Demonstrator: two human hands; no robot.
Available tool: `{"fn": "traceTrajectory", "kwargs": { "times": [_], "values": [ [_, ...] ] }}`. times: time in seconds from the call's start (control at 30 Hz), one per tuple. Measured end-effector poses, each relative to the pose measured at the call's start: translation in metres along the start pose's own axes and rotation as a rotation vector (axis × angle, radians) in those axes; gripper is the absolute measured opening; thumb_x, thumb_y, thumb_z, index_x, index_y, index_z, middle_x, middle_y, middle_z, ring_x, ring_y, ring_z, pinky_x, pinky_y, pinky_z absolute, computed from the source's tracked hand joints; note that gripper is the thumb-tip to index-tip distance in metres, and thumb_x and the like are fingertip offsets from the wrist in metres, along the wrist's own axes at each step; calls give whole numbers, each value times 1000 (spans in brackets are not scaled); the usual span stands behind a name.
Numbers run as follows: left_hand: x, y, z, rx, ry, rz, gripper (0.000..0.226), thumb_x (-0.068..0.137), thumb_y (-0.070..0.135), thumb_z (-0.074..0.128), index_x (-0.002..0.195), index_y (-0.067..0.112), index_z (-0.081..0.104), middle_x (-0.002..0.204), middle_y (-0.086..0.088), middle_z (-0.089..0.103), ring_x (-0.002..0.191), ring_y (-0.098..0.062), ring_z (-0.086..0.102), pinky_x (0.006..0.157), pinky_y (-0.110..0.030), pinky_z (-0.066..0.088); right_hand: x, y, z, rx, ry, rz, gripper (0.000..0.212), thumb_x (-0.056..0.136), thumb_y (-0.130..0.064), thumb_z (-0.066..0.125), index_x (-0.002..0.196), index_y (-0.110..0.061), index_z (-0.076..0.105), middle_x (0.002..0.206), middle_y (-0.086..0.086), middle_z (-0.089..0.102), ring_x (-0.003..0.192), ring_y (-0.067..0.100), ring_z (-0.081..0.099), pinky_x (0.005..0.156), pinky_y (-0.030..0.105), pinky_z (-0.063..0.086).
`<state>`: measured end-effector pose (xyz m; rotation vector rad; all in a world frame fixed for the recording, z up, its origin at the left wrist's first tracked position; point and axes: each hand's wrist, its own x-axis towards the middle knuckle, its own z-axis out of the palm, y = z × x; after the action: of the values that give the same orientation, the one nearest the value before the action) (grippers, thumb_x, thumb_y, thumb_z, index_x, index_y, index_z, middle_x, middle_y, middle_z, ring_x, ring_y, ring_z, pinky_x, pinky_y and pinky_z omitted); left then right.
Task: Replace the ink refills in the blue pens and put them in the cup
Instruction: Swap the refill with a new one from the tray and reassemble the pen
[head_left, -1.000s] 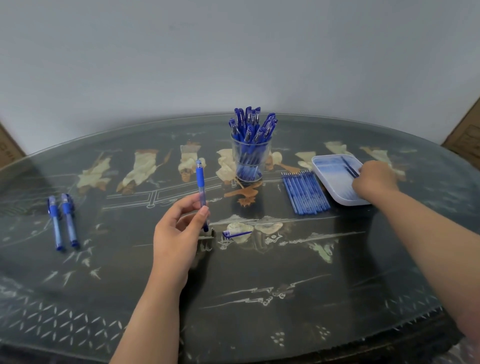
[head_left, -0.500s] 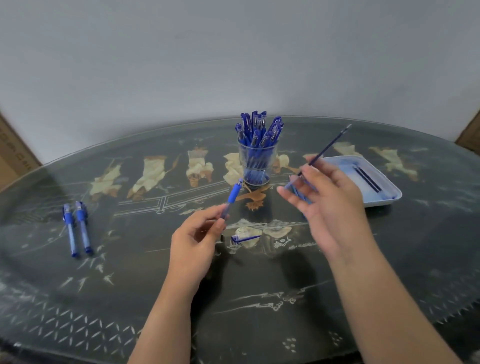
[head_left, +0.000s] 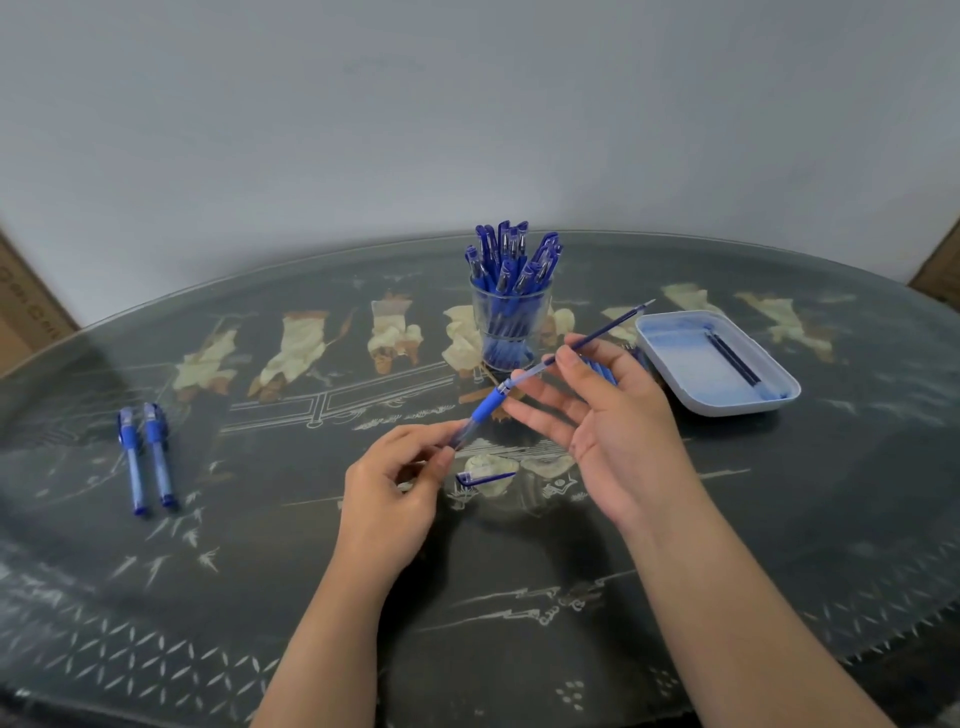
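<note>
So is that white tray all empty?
No, two thin dark refills lie side by side in the tray, towards its right side.

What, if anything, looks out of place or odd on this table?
Only small things: a loose blue pen cap lies alone on the table, and the white tray is smeared blue inside, probably ink.

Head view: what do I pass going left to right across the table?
Two loose pens → left hand gripping the pen barrel → cup of pens → right hand pinching the refill → tray.
</note>
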<state>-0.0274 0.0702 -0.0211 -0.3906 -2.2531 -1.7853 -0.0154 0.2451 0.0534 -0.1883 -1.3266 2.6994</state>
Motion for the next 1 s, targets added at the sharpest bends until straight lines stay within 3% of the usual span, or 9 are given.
{"fn": "traceTrajectory", "kwargs": {
  "times": [0.4,0.7,1.0],
  "values": [
    [0,2,-1,14,-18,10,45,87,-7,63,102,34,74,95,15,70,88,-12,64,77,-19,50,2,1,-3,-80,32,-33,12,97,-4,55,108,-9,55,90,15,69,88,34,73,70,44,61],
    [-1,4,1,35,-17,34,50,86,-10,63,101,37,73,93,14,69,80,-13,62,70,-14,45,0,6,-2,-402,20,-194,11,92,-1,63,98,-10,62,87,10,67,85,28,73,76,44,61],
    [0,4,-1,-39,22,-22,54,89,-7,61,100,45,73,97,12,71,91,-14,67,83,-35,54,-4,8,1,-494,-80,-73,12,94,-12,63,103,-8,70,92,7,76,87,21,74,81,41,61]
  ]
}}
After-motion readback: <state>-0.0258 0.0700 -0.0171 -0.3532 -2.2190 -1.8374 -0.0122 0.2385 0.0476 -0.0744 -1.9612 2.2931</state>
